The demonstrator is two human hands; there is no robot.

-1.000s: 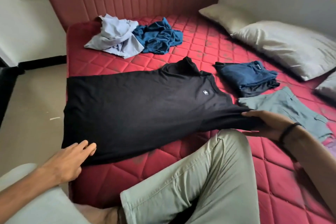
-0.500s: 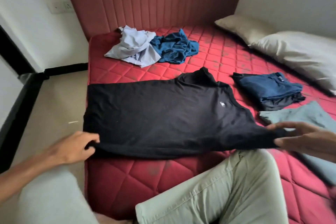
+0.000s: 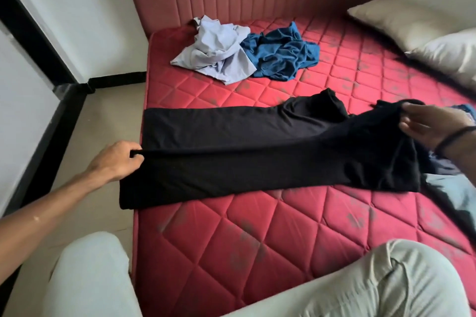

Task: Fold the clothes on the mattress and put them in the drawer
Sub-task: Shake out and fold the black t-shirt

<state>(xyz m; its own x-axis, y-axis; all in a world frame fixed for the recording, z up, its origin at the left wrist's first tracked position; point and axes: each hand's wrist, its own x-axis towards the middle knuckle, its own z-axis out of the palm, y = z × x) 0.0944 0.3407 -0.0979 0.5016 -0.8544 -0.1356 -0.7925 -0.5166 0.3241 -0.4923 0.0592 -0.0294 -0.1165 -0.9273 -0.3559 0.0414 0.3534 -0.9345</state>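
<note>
Folding: black shirt (image 3: 257,159) held taut lengthwise over the mattress (image 3: 257,234) for a straight crease.
Left hand (image 3: 116,162): fingers pinching hem.
Right hand (image 3: 432,123): fingers gripping shoulder end.

black shirt (image 3: 257,152) near edge lifted, folded back lengthwise by both hands

Black shirt (image 3: 257,152) lying lengthwise across the red quilted mattress (image 3: 257,234), near edge lifting into a fold, pale lilac garment (image 3: 213,51) and blue garment (image 3: 283,56) sitting crumpled beyond
</note>
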